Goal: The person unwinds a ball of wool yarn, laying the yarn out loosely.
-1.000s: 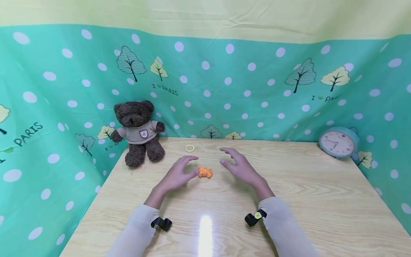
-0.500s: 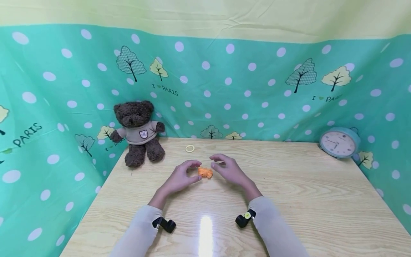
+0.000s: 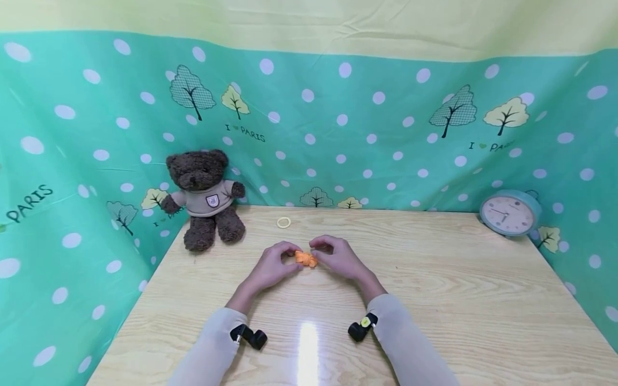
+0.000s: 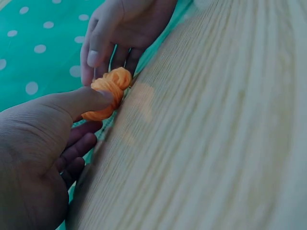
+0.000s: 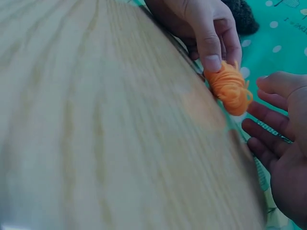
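Note:
A small bundle of orange yarn point(image 3: 306, 259), wound round its middle, is between both hands over the wooden table point(image 3: 458, 289). My left hand point(image 3: 271, 268) pinches its left end, thumb on the near side and fingers behind, as the left wrist view of the yarn point(image 4: 116, 79) shows. Close by the bundle's other end is my right hand point(image 3: 340, 261). In the right wrist view its thumb and fingers point(image 5: 268, 115) are spread and relaxed, with a gap between the thumb and the yarn point(image 5: 231, 91).
Behind the hands lies a pale yellow ring point(image 3: 284, 222). A dark brown teddy bear point(image 3: 203, 198) in a grey top sits at the back left. At the back right stands a round teal alarm clock point(image 3: 509, 213). A green dotted curtain point(image 3: 367, 123) hangs behind the table.
My right hand has moved left, up to the yarn. My left hand has gone from beside the bundle to pinching its left end. The view has shifted slightly.

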`<state>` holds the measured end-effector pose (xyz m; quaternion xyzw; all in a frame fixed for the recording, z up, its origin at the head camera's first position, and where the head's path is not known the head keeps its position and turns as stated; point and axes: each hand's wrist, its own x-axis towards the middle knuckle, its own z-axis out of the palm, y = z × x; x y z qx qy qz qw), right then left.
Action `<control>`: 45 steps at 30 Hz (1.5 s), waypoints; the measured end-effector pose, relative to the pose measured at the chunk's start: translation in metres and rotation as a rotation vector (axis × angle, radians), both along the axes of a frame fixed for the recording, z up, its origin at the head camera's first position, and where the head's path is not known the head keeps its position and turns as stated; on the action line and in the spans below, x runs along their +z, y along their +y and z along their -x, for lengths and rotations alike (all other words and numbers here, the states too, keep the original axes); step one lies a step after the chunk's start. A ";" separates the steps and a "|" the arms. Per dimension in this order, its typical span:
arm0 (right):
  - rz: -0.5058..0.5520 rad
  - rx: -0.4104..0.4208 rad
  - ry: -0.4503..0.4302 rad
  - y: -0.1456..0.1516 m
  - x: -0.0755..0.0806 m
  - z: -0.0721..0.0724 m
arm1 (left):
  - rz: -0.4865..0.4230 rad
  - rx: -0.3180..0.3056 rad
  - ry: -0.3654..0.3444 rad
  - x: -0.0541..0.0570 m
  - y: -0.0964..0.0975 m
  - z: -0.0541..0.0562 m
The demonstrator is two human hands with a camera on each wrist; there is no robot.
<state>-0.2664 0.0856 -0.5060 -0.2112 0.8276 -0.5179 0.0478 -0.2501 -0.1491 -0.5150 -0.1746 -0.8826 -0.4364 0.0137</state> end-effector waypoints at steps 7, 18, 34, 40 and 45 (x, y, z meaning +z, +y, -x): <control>-0.011 0.016 0.002 -0.004 0.001 -0.001 | -0.015 0.011 -0.018 0.004 -0.001 0.000; 0.036 0.069 0.041 -0.001 0.007 -0.004 | -0.040 0.004 -0.023 0.011 0.005 0.000; 0.156 0.035 0.141 0.003 0.050 -0.025 | -0.086 -0.014 0.139 0.050 0.021 -0.018; 0.236 0.039 0.160 0.008 0.060 -0.033 | -0.074 -0.040 0.185 0.067 0.028 -0.025; 0.295 0.008 0.157 0.014 0.068 -0.039 | -0.112 -0.079 0.146 0.077 0.035 -0.029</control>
